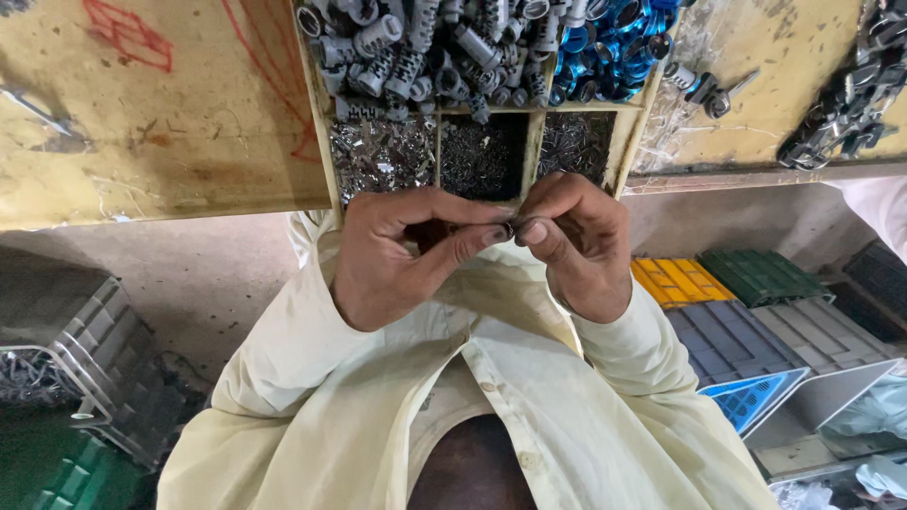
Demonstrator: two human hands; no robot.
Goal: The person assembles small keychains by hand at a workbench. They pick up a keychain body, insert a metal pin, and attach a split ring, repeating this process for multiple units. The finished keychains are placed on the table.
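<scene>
My left hand (397, 250) and my right hand (576, 236) meet in front of my chest, fingertips pinched together on a small dark metal part (508, 229). The part is mostly hidden by thumbs and forefingers. Just beyond the hands stands a wooden compartment tray (326, 142). Its front cells hold shiny metal clips (378, 156), fine dark pins (484, 156) and thin wire springs (576, 142). Its back cells hold grey ribbed plastic pieces (416, 47) and blue rings (609, 42).
A worn yellow worktop (161, 123) spreads left and right of the tray, with dark metal parts (846, 104) piled at the far right. Below lie stacked plastic crates: grey (85, 340) on the left, yellow (675, 279), green (761, 274) and grey on the right.
</scene>
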